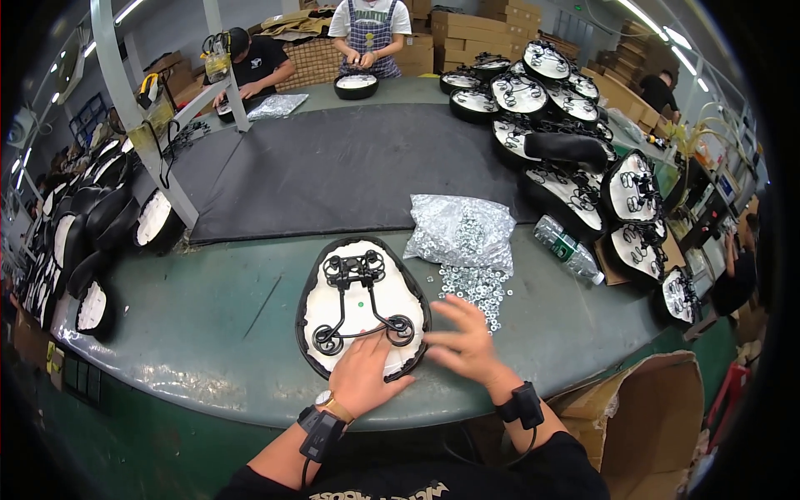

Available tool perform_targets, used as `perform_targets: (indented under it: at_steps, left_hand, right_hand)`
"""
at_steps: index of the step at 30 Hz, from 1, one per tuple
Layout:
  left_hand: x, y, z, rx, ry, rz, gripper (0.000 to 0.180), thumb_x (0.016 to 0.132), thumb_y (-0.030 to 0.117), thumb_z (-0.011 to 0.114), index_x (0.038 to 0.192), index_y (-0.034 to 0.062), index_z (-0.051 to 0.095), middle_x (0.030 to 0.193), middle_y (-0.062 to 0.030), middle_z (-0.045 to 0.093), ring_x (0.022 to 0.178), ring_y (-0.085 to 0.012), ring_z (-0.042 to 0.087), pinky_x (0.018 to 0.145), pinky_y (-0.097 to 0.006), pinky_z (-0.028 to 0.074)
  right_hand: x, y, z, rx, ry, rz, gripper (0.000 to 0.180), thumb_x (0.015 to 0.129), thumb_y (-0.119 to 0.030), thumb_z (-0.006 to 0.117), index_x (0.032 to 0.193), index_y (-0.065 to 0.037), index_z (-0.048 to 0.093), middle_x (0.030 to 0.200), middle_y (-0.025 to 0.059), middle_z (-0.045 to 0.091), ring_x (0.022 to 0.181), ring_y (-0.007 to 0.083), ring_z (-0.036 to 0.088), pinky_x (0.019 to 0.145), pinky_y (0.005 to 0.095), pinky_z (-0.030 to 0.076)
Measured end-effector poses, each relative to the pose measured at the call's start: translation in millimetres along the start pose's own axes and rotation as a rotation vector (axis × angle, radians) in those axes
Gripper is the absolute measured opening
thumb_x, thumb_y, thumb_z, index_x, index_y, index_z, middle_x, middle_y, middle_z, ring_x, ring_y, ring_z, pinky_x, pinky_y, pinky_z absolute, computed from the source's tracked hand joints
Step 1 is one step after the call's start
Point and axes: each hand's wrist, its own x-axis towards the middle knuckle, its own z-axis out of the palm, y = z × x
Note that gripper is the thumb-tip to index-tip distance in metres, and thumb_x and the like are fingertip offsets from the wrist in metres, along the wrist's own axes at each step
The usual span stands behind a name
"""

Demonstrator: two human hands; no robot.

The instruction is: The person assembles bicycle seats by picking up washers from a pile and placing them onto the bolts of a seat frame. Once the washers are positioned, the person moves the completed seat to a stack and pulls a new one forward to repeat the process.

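Note:
A bicycle saddle (360,325) lies upside down on the green worktable in front of me, its white underside up inside a black rim. A black wire spring frame (353,271) with two coils at the near end sits on it. My left hand (362,374) rests flat on the near part of the underside, fingertips by the frame's near bar and the thumb out to the right. My right hand (463,340) hovers at the saddle's right edge, fingers spread, nothing in it. Loose metal nuts (473,287) spill from a clear plastic bag (463,229) just beyond it.
Saddles with springs (567,196) are piled at the right; more saddles (98,200) stack at the left. A plastic bottle (568,248) lies right of the nuts. A black mat (350,167) covers the table's middle. Below right stands an open cardboard box (650,417). Two people work across the table.

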Motion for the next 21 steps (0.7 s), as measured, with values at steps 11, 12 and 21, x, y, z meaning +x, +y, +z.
perform_targets:
  at_steps: [11,12,21]
  left_hand:
    - [2,5,10,0.193,-0.015,0.023,0.082,0.081,0.044,0.079,0.148,0.0089,0.049,0.146,-0.0222,0.048,0.138,-0.0396,0.043,0.115,-0.052,0.033]
    - [-3,6,10,0.195,-0.007,0.021,0.082,0.081,0.044,0.079,0.148,0.0089,0.049,0.146,-0.0222,0.048,0.138,-0.0396,0.043,0.115,-0.052,0.033]
    - [-59,12,-16,-0.12,0.465,0.092,0.029,0.085,0.016,0.079,0.114,0.0188,0.078,0.109,0.0048,0.071,0.106,-0.0201,0.064,0.095,-0.041,0.041]
  right_hand:
    - [-30,38,25,-0.397,-0.053,0.444,0.024,0.087,-0.022,0.078,0.11,-0.016,0.075,0.09,0.0055,0.062,0.077,0.0267,0.068,0.066,0.0393,0.057]
    - [-30,39,27,-0.432,-0.048,0.438,0.021,0.087,-0.022,0.078,0.107,-0.015,0.076,0.09,0.0055,0.062,0.076,0.0263,0.068,0.065,0.0388,0.057]
    - [-9,-47,8,0.98,0.096,0.927,0.011,0.089,-0.012,0.081,0.098,-0.006,0.075,0.082,-0.0003,0.071,0.066,0.0092,0.063,0.056,0.027,0.05]
